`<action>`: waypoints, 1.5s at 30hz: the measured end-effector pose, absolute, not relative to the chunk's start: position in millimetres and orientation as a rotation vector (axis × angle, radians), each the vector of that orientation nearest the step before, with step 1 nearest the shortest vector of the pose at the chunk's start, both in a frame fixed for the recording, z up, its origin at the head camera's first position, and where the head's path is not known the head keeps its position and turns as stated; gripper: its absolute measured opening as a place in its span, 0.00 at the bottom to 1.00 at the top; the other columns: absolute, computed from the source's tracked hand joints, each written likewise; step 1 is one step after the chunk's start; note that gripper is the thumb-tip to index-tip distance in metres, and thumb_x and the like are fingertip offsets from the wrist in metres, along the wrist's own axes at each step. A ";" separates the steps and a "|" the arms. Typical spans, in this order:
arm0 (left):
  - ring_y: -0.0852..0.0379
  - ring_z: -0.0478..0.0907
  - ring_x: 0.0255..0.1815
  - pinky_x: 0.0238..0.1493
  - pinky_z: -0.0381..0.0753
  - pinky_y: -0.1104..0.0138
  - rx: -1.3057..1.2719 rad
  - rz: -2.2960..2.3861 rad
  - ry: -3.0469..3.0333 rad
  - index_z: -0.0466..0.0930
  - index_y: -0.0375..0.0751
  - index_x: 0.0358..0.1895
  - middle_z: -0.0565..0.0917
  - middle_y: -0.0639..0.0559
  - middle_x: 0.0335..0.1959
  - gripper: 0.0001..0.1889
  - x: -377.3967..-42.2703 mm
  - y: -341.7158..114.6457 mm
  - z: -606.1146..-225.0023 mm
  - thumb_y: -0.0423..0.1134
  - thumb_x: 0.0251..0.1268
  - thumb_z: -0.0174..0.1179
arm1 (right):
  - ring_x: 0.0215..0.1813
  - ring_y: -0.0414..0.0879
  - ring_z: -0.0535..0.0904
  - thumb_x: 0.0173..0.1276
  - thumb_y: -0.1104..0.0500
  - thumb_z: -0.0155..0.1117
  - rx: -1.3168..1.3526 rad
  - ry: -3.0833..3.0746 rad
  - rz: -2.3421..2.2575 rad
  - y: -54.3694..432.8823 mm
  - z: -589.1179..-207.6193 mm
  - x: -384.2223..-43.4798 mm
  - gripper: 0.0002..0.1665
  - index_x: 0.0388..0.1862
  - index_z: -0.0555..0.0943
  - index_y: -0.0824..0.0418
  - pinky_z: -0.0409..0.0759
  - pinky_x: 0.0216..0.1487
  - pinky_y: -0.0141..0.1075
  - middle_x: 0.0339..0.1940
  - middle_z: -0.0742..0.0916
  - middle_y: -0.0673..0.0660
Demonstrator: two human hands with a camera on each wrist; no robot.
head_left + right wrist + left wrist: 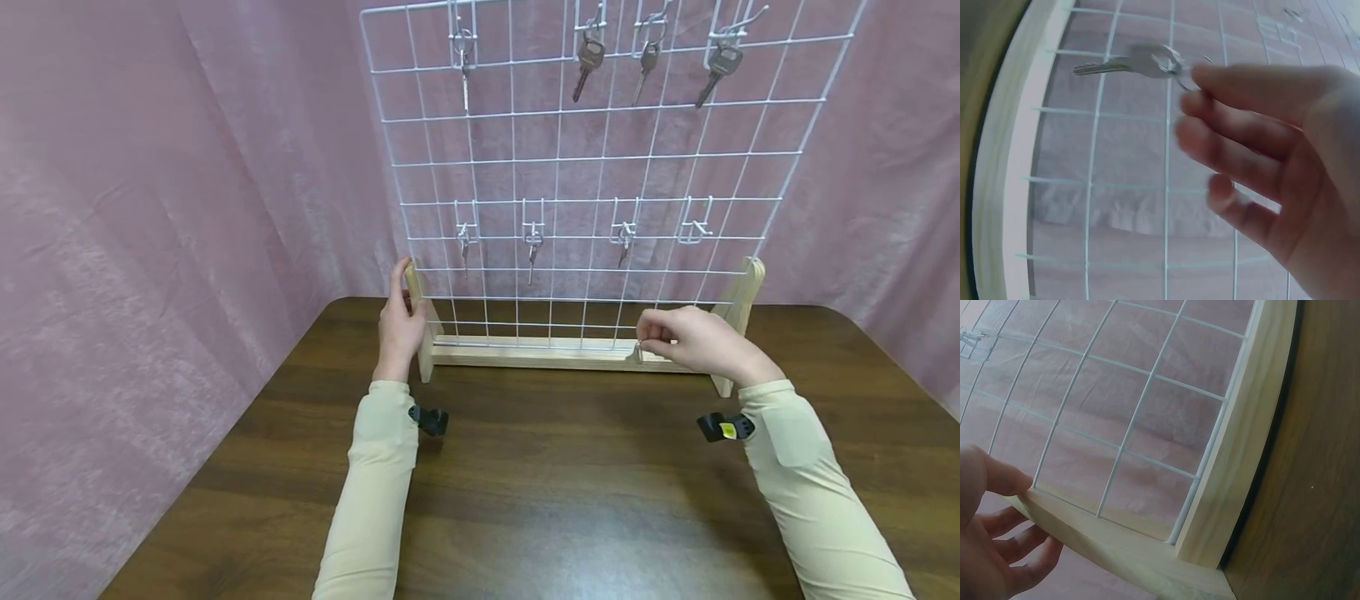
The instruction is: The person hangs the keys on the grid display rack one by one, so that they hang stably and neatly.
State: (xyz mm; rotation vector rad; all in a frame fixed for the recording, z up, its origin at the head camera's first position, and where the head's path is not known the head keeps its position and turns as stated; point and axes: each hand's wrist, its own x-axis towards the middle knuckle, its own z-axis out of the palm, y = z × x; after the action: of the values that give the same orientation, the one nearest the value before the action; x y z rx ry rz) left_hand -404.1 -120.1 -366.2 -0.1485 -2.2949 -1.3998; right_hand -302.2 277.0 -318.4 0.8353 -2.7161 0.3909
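Observation:
My right hand [697,337] pinches a silver key [1147,65] by its ring between thumb and fingertips. In the right wrist view the key's blade points left, away from the hand, in front of the white wire grid [1168,150]. In the head view this hand is low, before the grid's bottom right part. At the left end, my left hand [401,329] grips the wooden upright [1079,531] of the stand, thumb on one side and fingers curled on the other. Above the right hand, a white hook [696,231] sits at the right of the lower row.
Three keys hang on the lower row, one of them a small key [533,250]. Several more hang along the top, including a darker key [722,71] at the right. The stand's wooden base [525,357] rests on a brown table [555,483], with a pink curtain [187,208] behind.

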 end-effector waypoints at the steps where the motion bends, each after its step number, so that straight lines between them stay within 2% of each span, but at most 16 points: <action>1: 0.40 0.80 0.49 0.41 0.83 0.49 -0.149 -1.397 -2.297 0.51 0.74 0.73 0.78 0.36 0.55 0.37 -404.3 -120.3 -366.3 0.33 0.69 0.50 | 0.25 0.31 0.71 0.63 0.64 0.66 0.805 -2.668 0.403 279.0 -317.0 -302.0 0.07 0.31 0.79 0.53 0.71 0.28 0.30 0.21 0.80 0.42; 5: 0.41 0.80 0.50 0.41 0.83 0.49 -0.143 -1.383 -2.301 0.51 0.75 0.72 0.78 0.37 0.55 0.37 -404.3 -120.6 -366.4 0.33 0.69 0.50 | 0.26 0.30 0.73 0.60 0.66 0.68 0.684 -2.486 0.483 286.2 -312.5 -301.9 0.06 0.31 0.81 0.57 0.73 0.29 0.26 0.22 0.83 0.47; 10: 0.41 0.80 0.48 0.41 0.82 0.50 -0.135 -1.372 -2.299 0.52 0.74 0.72 0.79 0.37 0.54 0.37 -403.2 -120.0 -365.7 0.33 0.68 0.51 | 0.28 0.25 0.72 0.60 0.68 0.67 0.527 -2.388 0.559 292.8 -307.0 -300.7 0.04 0.33 0.82 0.60 0.72 0.32 0.19 0.25 0.86 0.53; 19: 0.42 0.80 0.47 0.40 0.80 0.53 -0.135 -1.343 -2.310 0.51 0.72 0.73 0.80 0.38 0.53 0.37 -403.5 -118.6 -364.7 0.32 0.68 0.51 | 0.30 0.21 0.71 0.61 0.66 0.65 0.455 -2.351 0.604 297.7 -302.2 -296.0 0.02 0.33 0.82 0.62 0.71 0.33 0.17 0.27 0.87 0.55; 27: 0.41 0.80 0.46 0.41 0.81 0.51 -0.138 -1.355 -2.313 0.50 0.76 0.72 0.80 0.38 0.52 0.37 -402.1 -118.6 -363.3 0.32 0.69 0.51 | 0.30 0.23 0.71 0.61 0.67 0.62 0.440 -2.380 0.562 299.2 -300.1 -293.7 0.05 0.32 0.84 0.58 0.73 0.32 0.23 0.27 0.88 0.54; 35: 0.43 0.79 0.42 0.36 0.77 0.56 -0.159 -1.330 -2.300 0.52 0.70 0.73 0.80 0.38 0.49 0.37 -403.5 -120.0 -368.5 0.31 0.68 0.51 | 0.31 0.28 0.75 0.64 0.66 0.62 0.445 -2.407 0.535 299.7 -302.2 -292.2 0.06 0.34 0.84 0.57 0.79 0.32 0.34 0.30 0.88 0.54; 43: 0.44 0.79 0.41 0.35 0.77 0.57 -0.168 -1.335 -2.294 0.51 0.74 0.73 0.81 0.39 0.49 0.37 -405.7 -119.8 -367.6 0.32 0.68 0.50 | 0.31 0.27 0.74 0.63 0.66 0.63 0.444 -2.403 0.507 299.2 -298.1 -291.2 0.06 0.34 0.85 0.58 0.78 0.34 0.32 0.31 0.88 0.53; 45: 0.44 0.79 0.42 0.35 0.77 0.57 -0.166 -1.343 -2.293 0.51 0.74 0.72 0.80 0.39 0.48 0.37 -405.3 -120.0 -367.8 0.32 0.68 0.50 | 0.32 0.26 0.73 0.63 0.66 0.64 0.456 -2.393 0.497 299.1 -298.1 -290.6 0.06 0.35 0.85 0.58 0.77 0.34 0.29 0.31 0.89 0.54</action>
State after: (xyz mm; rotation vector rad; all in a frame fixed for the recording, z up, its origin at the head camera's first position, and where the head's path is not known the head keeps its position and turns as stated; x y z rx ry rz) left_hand -405.3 -120.0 -367.8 -0.1664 -2.2929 -1.3430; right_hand -290.6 299.1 -298.1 0.4558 -2.3933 0.4970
